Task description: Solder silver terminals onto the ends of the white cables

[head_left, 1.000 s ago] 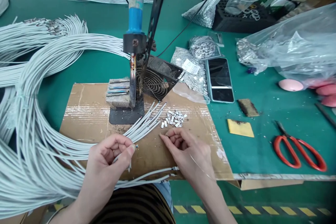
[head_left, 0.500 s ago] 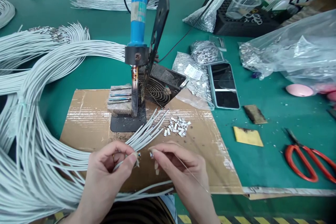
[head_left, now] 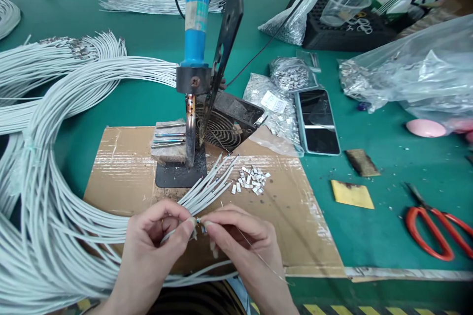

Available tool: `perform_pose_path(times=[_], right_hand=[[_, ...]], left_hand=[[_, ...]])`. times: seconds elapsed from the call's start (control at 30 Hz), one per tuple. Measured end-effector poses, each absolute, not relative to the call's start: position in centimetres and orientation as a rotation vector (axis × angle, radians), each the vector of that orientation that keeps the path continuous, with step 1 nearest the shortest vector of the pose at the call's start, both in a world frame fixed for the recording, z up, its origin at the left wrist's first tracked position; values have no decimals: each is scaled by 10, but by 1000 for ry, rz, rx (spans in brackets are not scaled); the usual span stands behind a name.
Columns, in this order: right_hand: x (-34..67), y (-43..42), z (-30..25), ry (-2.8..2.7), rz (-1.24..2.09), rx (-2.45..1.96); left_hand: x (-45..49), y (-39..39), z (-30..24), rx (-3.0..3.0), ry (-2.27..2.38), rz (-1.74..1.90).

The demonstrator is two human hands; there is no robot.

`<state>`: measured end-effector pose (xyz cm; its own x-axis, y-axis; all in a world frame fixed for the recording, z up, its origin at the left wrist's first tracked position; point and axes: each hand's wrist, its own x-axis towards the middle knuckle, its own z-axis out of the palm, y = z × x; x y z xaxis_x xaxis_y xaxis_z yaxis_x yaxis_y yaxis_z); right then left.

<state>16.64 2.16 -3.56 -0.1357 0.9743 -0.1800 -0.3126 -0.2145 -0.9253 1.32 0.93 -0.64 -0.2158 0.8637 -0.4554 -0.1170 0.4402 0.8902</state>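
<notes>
My left hand [head_left: 157, 241] is closed in a pinch on the end of a white cable [head_left: 169, 235], its stripped tip poking past the thumb. My right hand [head_left: 246, 243] pinches a tiny metal piece [head_left: 203, 229] at its fingertips, right against that cable tip. A thin silvery wire, probably solder [head_left: 263, 260], also runs through the right hand and trails toward the wrist. Just beyond the hands lie the loose ends of a white cable bundle [head_left: 207, 192]. Small white metal tabs [head_left: 253, 179] are heaped on the cardboard [head_left: 295, 226].
A blue-handled soldering iron [head_left: 195, 34] stands clamped tip-down before a small black fan [head_left: 229, 123]. Coiled cables [head_left: 48, 157] fill the left. To the right are a phone [head_left: 318, 120], yellow sponge [head_left: 353, 194], red-handled scissors [head_left: 430, 226] and bags of parts [head_left: 271, 103].
My right hand has moved left, bringing its small metal piece up to the cable tip in my left hand. The left hand has stayed nearly in place.
</notes>
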Motion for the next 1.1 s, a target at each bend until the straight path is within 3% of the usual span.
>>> perform_pose_path(times=[0.43,0.7,0.8,0.9,1.0,1.1], right_hand=[[169,23,-34,-1125,1426,-1046],[179,25,-30,-1635,758,-948],[179,24,-31,-1504,843,-1099],[177,23,-28,-1203,1142,-1249],[173,25,-25,-987,1393,-1248],[171,28,-24,-1008,1429,-1182]], left_hand=[[13,13,-2,654,1505,1038],[16,13,-1,662,1533,1021],[16,12,-1,663,1520,1021],[16,12,-1,665,1482,1053],[16,12,1,677,1465,1072],[17,13,5,684,1458,1076]])
